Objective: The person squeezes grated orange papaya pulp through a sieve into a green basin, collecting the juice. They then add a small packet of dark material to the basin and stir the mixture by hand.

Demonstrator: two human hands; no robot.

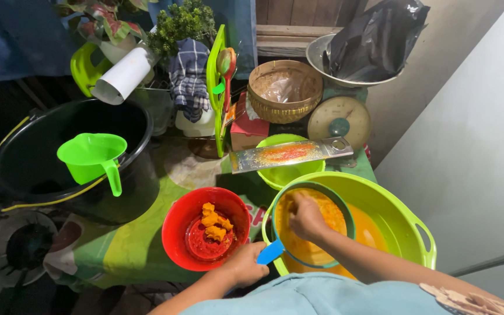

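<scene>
The sieve [313, 224] rests in the green basin [406, 219], its blue handle [271, 252] pointing to 7 o'clock. The left hand [245, 263] grips that handle; the right hand [306, 217], fingers bunched, presses orange pulp [329, 216] inside. A red bowl [205, 228] sits at 9 o'clock.

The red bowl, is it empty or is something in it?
Not empty: the red bowl holds orange turmeric-like pieces on red pulp.

Left hand [245, 263] grips the blue handle of a round sieve [313, 256] sitting in a lime-green plastic basin [406, 224], right hand [307, 219] pressing orange pulp inside. Red plastic bowl [176, 224] just beside.
</scene>
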